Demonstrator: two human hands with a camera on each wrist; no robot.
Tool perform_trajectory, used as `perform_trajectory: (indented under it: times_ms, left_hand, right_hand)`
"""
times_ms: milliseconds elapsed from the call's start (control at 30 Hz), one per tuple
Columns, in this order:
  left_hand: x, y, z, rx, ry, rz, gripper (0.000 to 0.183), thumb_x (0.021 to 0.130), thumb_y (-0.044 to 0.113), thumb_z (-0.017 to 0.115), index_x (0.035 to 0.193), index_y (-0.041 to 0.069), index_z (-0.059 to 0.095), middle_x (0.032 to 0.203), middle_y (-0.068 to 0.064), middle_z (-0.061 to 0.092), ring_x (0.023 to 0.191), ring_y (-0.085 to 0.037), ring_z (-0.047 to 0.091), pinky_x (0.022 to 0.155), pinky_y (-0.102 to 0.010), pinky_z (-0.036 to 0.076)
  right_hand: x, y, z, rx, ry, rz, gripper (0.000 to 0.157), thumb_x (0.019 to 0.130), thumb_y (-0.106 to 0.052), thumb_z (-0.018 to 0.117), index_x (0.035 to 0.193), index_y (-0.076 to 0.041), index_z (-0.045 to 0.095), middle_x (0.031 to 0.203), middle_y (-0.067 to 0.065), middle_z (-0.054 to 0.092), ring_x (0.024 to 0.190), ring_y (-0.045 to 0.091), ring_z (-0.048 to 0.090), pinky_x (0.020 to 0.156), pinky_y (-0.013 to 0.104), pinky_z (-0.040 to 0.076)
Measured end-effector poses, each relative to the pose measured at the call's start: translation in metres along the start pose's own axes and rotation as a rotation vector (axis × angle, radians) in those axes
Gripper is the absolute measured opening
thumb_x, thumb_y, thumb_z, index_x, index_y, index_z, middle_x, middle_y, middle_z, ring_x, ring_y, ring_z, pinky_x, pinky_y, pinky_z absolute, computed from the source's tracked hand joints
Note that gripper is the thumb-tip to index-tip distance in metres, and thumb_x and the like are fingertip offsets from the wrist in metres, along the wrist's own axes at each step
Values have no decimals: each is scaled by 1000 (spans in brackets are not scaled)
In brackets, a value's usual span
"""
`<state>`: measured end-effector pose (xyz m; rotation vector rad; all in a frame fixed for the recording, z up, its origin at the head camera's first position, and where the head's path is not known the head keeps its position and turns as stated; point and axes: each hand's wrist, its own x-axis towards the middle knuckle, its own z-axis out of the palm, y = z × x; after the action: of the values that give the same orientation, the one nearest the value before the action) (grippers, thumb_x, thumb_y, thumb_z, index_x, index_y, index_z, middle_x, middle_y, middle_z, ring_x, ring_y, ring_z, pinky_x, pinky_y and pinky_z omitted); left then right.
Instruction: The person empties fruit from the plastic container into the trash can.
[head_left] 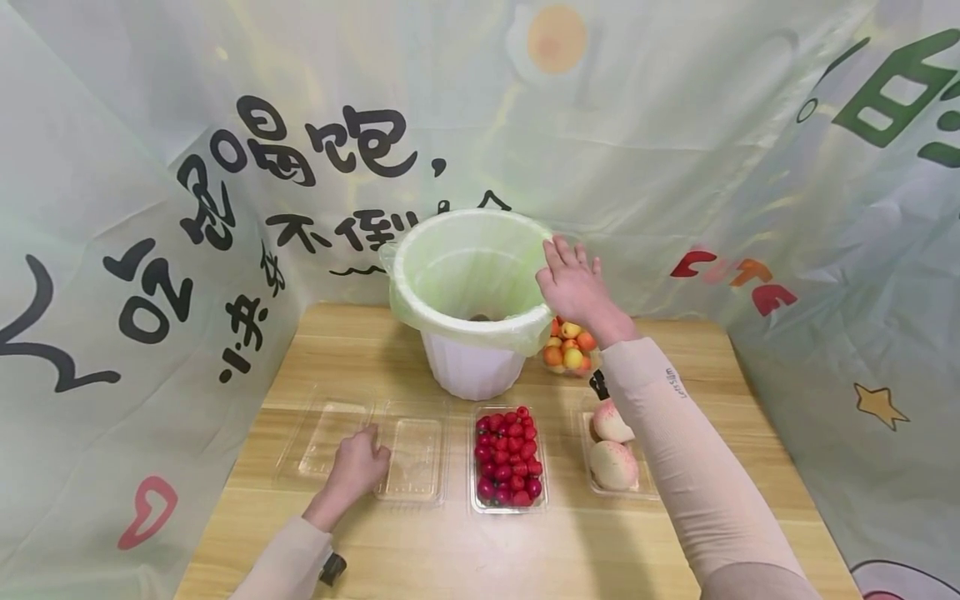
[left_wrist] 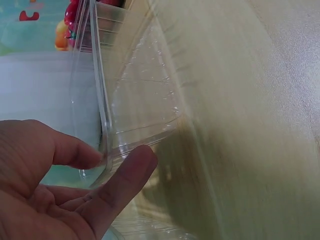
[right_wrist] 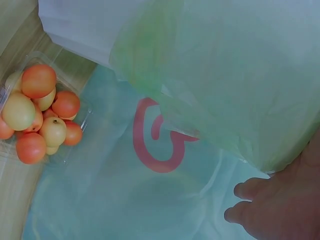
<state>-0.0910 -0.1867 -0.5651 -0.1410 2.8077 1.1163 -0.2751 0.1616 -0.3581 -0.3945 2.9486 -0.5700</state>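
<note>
In the head view my left hand (head_left: 352, 467) is at the left edge of a clear plastic container (head_left: 414, 492). The left wrist view shows its thumb and a finger pinching the container's rim (left_wrist: 102, 100) between them. My right hand (head_left: 573, 287) is at the right side of the rim of a white bin (head_left: 472, 367), its fingers straight. A pale green bag (head_left: 487, 267) lines the bin and folds over its rim. In the right wrist view, part of the right hand (right_wrist: 280, 200) shows beside the hanging bag; its contact there is partly hidden.
Small red fruits (head_left: 510, 454) fill a clear box in the middle. Farther right, peaches (head_left: 615, 465) sit in another, partly behind the right arm. Orange and yellow fruits (right_wrist: 40, 110) lie in a box beside the bin. Another clear plastic piece (head_left: 326, 417) lies left. Printed cloth surrounds the table.
</note>
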Motion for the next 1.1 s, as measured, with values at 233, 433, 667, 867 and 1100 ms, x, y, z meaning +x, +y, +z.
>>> perform_trajectory:
  times_ms: [233,433,667,867,1100]
  left_hand:
    - [-5,7,-9,38,33,25,53,97,7,62,141,-21,51,60,-4,51,42,-8,38,41,-24,39]
    - [-6,15,-24,142,131,145,46,97,5,63,134,-22,56,58,-4,51,40,-7,36,36,-20,33]
    - [-3,37,-28,-35,139,187,39,95,3,65,132,-10,66,67,-1,63,49,-4,48,44,-19,41]
    - [0,57,-9,-315,-10,115,40,94,3,68,134,-3,68,93,-10,78,78,-18,74,67,-23,57]
    - [1,74,22,-482,-101,99,51,94,6,70,143,-3,59,118,-27,73,98,-32,75,81,-38,65]
  right_hand:
    - [0,0,0,-4,5,-4,70,107,-43,10,170,-12,5,179,11,-6,163,47,-6,128,70,-5]
    - [0,0,1,-1,4,-6,70,107,-42,10,170,-12,4,179,11,-6,163,47,-6,129,69,-4]
    - [0,1,1,10,4,0,70,108,-42,10,170,-11,3,179,11,-7,163,46,-6,129,69,-6]
    - [1,1,2,15,6,-4,71,108,-42,11,170,-11,4,179,11,-7,163,46,-6,128,70,-4]
    - [1,2,3,23,11,-6,70,108,-42,11,170,-11,4,179,11,-7,163,46,-6,129,70,-2]
